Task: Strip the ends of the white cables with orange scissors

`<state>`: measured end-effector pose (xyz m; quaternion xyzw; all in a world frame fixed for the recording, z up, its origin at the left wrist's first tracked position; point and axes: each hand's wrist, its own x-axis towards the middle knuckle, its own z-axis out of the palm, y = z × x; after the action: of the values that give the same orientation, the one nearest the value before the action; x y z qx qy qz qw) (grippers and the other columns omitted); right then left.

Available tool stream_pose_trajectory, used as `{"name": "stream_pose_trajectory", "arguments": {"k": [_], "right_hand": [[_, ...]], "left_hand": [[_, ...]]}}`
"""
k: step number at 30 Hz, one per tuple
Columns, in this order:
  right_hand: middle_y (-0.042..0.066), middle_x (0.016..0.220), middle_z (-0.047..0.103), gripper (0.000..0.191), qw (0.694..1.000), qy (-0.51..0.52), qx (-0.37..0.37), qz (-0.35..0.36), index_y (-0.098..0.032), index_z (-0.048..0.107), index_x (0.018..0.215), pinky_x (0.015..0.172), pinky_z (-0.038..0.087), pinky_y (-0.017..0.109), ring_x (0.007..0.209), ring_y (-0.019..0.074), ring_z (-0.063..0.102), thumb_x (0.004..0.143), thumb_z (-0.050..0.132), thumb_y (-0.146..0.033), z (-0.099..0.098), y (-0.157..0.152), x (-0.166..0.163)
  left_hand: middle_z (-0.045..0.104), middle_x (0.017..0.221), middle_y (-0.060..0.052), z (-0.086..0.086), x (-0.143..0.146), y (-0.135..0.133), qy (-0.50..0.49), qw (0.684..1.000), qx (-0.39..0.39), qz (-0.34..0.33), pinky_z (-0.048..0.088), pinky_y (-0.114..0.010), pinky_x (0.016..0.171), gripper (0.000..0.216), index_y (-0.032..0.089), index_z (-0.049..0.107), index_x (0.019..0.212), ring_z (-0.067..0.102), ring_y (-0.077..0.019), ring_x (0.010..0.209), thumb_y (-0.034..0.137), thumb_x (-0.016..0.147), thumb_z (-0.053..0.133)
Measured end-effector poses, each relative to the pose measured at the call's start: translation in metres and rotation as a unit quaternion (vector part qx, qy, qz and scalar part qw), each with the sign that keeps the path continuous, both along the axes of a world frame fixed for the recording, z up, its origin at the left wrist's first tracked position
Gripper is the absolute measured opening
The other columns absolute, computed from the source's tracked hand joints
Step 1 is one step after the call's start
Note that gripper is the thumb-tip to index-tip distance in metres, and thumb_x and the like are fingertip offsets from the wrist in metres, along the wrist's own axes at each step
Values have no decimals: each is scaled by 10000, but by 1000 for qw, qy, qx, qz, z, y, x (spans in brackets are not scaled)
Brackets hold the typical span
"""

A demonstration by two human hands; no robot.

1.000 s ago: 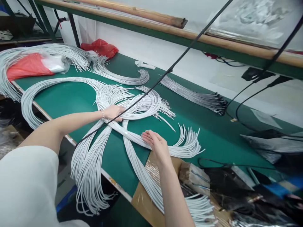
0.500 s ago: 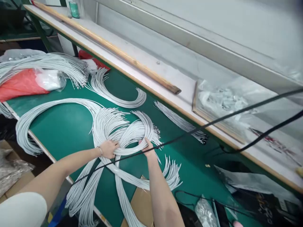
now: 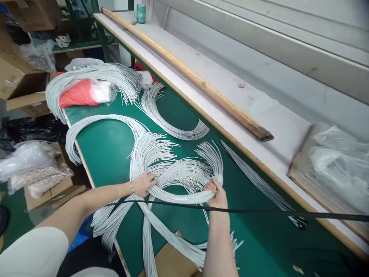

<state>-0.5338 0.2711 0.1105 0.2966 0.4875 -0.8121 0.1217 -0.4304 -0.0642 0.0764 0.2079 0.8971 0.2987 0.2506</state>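
Green tabletop [image 3: 108, 142] | right hand [image 3: 218, 194] clamped on cable loop [image 3: 178, 197] | left hand [image 3: 143, 184] touching, grip unclear | loop now wider, spanning both

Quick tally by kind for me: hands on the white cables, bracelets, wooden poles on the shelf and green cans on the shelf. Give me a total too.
Hands on the white cables: 2 (left hand, right hand)
Bracelet: 1
Wooden pole: 1
Green can: 1
Total: 5
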Motion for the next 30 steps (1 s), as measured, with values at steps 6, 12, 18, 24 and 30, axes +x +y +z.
{"name": "stream_pose_trajectory", "arguments": {"k": [6,12,18,24,30], "right_hand": [[-138,527,317,425,994,38,-91,-35,-184,472,696,428,379,160,402,32,309,1034,679,-337,19,14,43],[-157,485,311,458,985,51,-145,-75,-212,436,701,425,400,121,355,8,305,888,845,-301,43,13,66],[-163,475,392,451,970,67,-189,-134,-222,417,725,425,417,90,344,-12,386,858,849,-221,63,29,91],[-186,399,209,494,968,73,-182,-157,-230,334,660,356,360,127,259,-2,186,814,796,-146,52,45,124],[-130,498,342,456,965,94,-120,-213,-212,397,668,471,476,181,390,45,396,900,789,-240,8,76,124]], "left_hand": [[722,1072,-123,44,31,-8,-119,945,82,292,572,-532,943,336,196,666,1145,701,-350,1075,491,993,616],[701,1272,-108,37,-1,8,-320,829,204,411,638,-434,885,370,161,659,1314,719,-231,1045,393,1027,686],[743,1060,-121,41,11,39,-325,732,333,498,656,-461,847,514,197,649,1249,742,-278,995,609,1085,390],[701,828,-56,47,-54,8,-277,670,479,495,651,-371,746,512,235,635,1099,741,-230,843,709,998,471],[350,500,100,70,-126,-5,-266,592,583,490,377,-125,400,326,191,548,758,350,-21,348,242,1080,534]]}}
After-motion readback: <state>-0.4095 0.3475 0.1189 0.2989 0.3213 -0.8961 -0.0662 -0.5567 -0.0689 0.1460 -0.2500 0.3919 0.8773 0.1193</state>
